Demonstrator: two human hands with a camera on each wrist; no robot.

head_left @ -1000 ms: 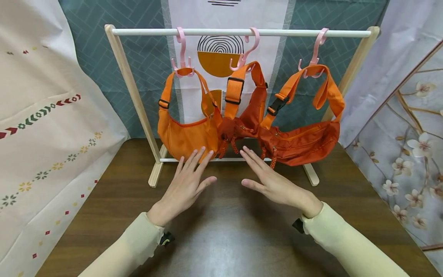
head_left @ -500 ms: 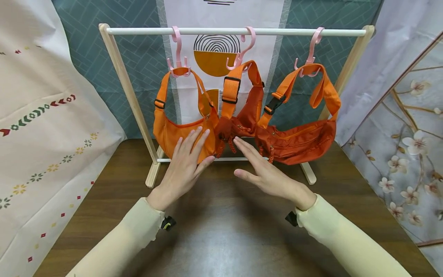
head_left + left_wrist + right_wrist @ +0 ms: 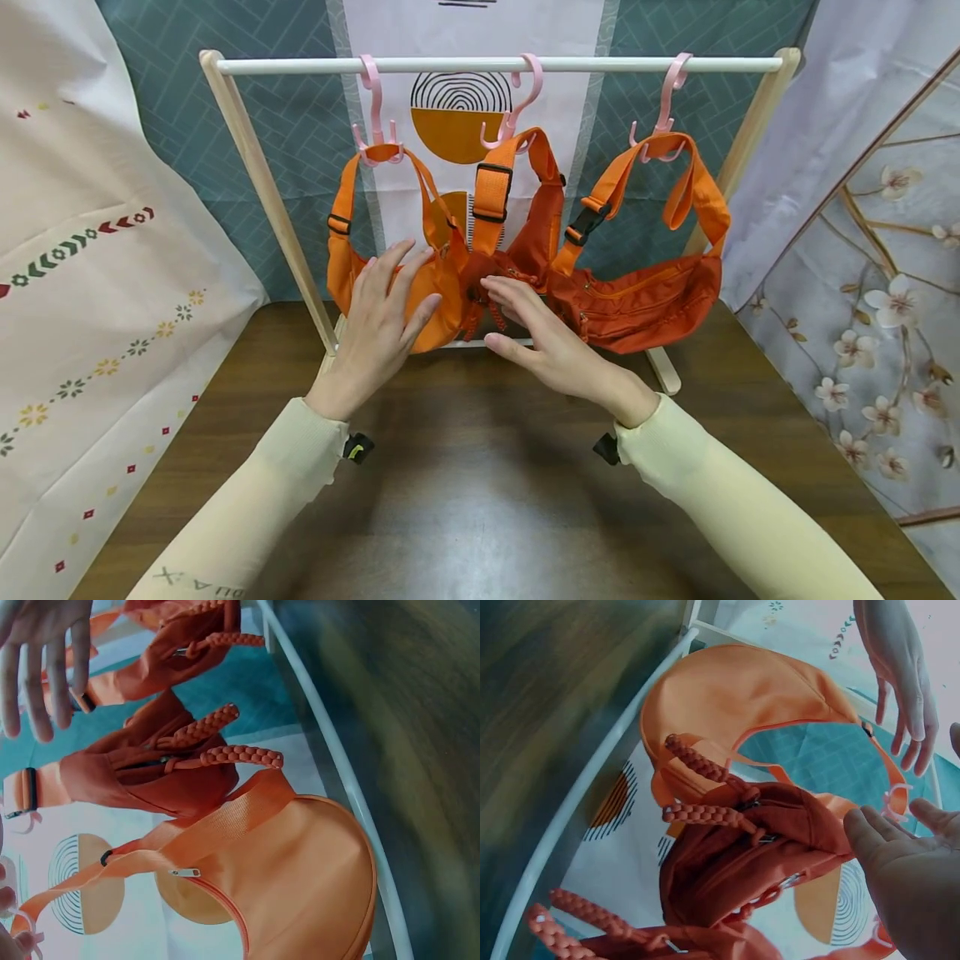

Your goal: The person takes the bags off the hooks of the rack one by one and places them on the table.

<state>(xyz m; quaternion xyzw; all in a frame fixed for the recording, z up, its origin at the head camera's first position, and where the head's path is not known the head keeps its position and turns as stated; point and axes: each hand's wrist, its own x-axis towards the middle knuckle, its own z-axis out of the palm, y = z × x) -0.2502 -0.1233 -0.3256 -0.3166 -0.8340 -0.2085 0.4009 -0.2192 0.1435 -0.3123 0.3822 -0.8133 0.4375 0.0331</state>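
Three bags hang in a row. On the left is an orange shoulder bag (image 3: 444, 310), in the middle a rust-red bag (image 3: 542, 233) with orange straps, and on the right a rust-red sling bag (image 3: 637, 310) with a black buckle. My left hand (image 3: 372, 321) is raised in front of the orange bag, fingers spread and relaxed, covering part of it. In front of the middle bag's lower part is my right hand (image 3: 558, 354), palm turned inward with fingers relaxed. Neither hand holds anything. Braided zipper pulls (image 3: 240, 756) dangle from the middle bag in the left wrist view.
Pink hooks (image 3: 375, 96) carry the bags on the white top rail (image 3: 450, 65) of a small wooden-ended rack (image 3: 258, 192). It stands on a dark brown table (image 3: 480, 467). Patterned cloths hang behind and at both sides, among them a floral one (image 3: 885, 333) on the right.
Both hands have moved forward and up toward the bags, the left over the orange bag and the right toward the middle one. The head view has shifted slightly; the bags still hang.
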